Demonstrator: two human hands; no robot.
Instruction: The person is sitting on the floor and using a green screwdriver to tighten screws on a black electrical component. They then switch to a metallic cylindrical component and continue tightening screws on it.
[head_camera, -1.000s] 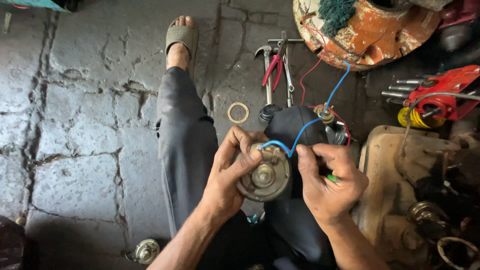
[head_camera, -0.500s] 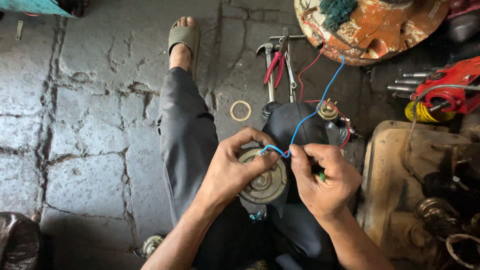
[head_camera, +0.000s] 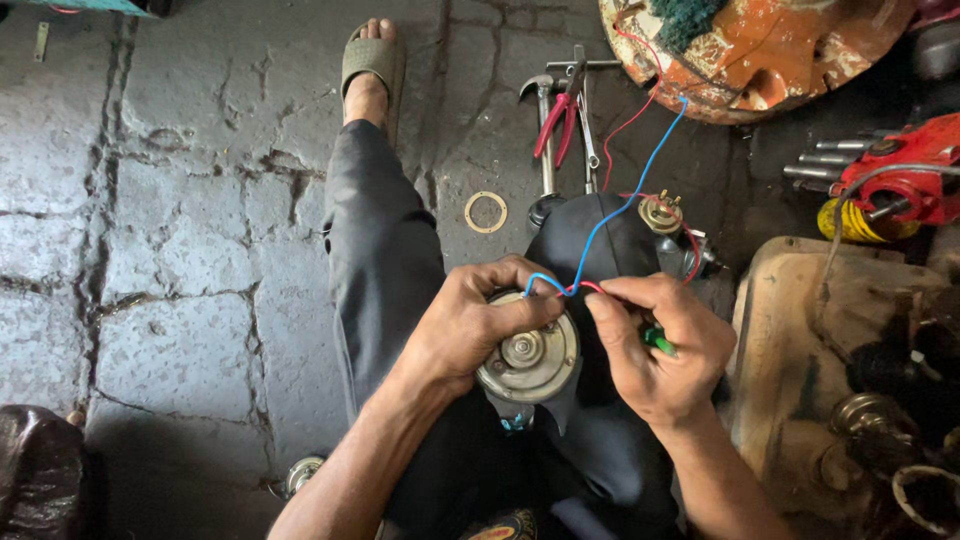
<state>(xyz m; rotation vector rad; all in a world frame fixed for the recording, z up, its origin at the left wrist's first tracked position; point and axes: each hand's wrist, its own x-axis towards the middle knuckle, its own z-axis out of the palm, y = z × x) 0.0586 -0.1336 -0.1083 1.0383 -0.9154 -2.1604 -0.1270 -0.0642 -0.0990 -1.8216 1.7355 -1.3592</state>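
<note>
Over the lap at 6 o'clock: round metal horn (head_camera: 528, 358) gripped in left hand (head_camera: 470, 325), face up. Right hand (head_camera: 665, 350) at its 3 o'clock, closed on green-handled tool (head_camera: 658, 342), pinching red wire (head_camera: 600, 288) by blue wire (head_camera: 620, 205), running toward 1 o'clock.

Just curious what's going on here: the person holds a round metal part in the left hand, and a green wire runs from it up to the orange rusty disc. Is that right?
Not quite. The wire running from the round metal part up toward the orange rusty disc is blue, not green, as the head view shows. The left hand does hold the part.
</note>
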